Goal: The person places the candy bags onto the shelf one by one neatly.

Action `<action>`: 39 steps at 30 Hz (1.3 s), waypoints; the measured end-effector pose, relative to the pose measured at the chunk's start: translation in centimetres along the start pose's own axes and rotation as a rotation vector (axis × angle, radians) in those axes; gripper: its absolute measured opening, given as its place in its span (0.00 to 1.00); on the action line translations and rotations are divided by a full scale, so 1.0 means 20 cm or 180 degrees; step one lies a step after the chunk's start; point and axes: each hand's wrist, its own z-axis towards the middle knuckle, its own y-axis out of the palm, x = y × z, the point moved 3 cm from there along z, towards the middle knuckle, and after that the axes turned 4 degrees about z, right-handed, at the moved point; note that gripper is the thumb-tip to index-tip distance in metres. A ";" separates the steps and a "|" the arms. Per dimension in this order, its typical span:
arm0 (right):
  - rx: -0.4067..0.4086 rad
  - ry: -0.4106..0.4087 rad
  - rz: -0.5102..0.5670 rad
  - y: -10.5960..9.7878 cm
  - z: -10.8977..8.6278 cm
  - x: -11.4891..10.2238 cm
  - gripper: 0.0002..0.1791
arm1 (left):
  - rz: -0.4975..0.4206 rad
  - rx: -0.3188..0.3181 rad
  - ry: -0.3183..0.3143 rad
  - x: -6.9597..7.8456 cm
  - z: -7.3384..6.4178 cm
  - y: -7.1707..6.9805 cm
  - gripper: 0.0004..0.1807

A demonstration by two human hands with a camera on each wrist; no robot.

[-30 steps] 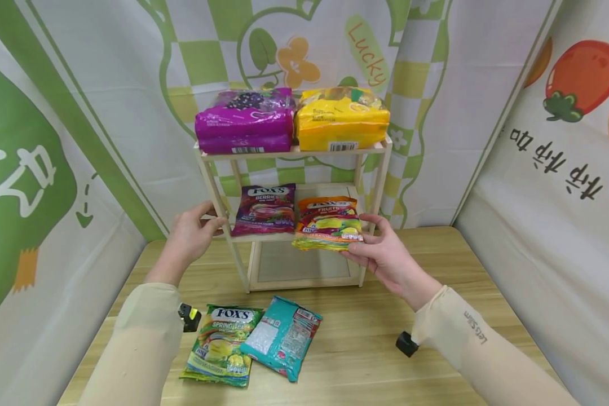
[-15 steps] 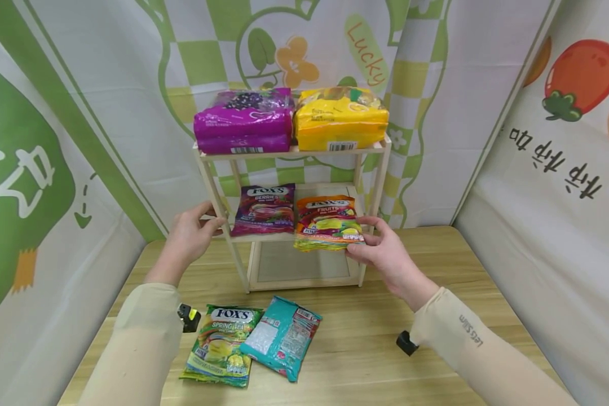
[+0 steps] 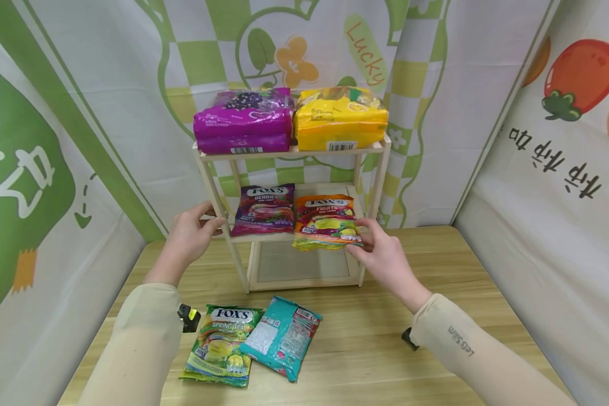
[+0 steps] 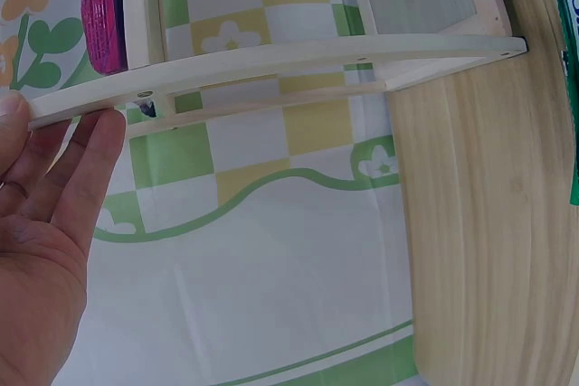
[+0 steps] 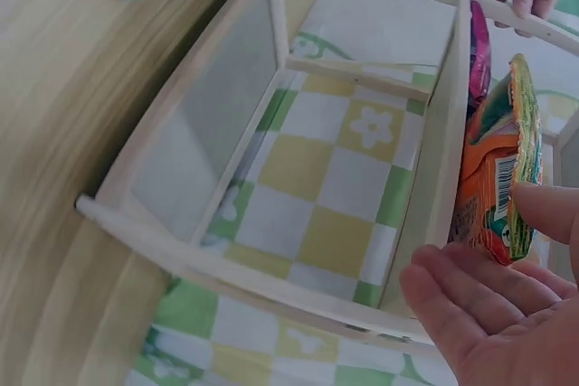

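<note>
In the head view, an orange and red bag of Fox's Fruits candy (image 3: 327,220) leans on the middle shelf, its lower edge jutting past the front. My right hand (image 3: 383,254) pinches its lower right corner; the right wrist view shows the thumb on the bag (image 5: 498,178) and several fingers stretched beside the shelf edge. A purple bag of Fox's Berries candy (image 3: 265,210) leans to its left. My left hand (image 3: 192,237) holds the left front post of the small wooden shelf rack (image 3: 237,262), thumb and fingers on opposite sides of the post (image 4: 262,65) in the left wrist view.
On the rack's top sit a purple packet (image 3: 243,124) and a yellow packet (image 3: 341,121). A green Spring Tea candy bag (image 3: 220,347) and a teal bag (image 3: 282,338), back side up, overlap on the wooden table (image 3: 365,349). Printed curtains (image 3: 528,225) enclose the table.
The Fruits bag has shifted slightly left on the shelf. My right hand has moved a little left with it, its wrist turning. The left hand stays on the post.
</note>
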 end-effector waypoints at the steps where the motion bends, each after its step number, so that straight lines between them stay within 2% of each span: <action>1: 0.0048 -0.0101 -0.0135 0.00 0.00 -0.01 0.29 | 0.0000 -0.0004 0.0000 0.00 0.00 0.00 0.19; 10: 0.0480 -0.0838 -0.1528 0.01 -0.03 -0.05 0.28 | 0.0028 0.0004 0.0026 0.00 0.00 0.00 0.18; 15: 0.0633 -0.1253 -0.1935 0.01 -0.04 -0.06 0.26 | 0.0047 -0.0008 0.0023 0.00 0.00 0.00 0.19; 23: 0.0691 -0.1821 -0.2208 0.03 -0.04 -0.07 0.24 | 0.0042 -0.0014 0.0024 -0.01 0.00 0.00 0.19; 35: 0.0455 -0.2445 -0.2240 0.06 -0.01 -0.09 0.24 | 0.0073 0.0001 0.0032 -0.01 0.00 0.00 0.18; 39: 0.0293 -0.2547 -0.2219 0.07 -0.01 -0.09 0.27 | 0.0078 0.0004 0.0035 0.00 0.00 0.00 0.18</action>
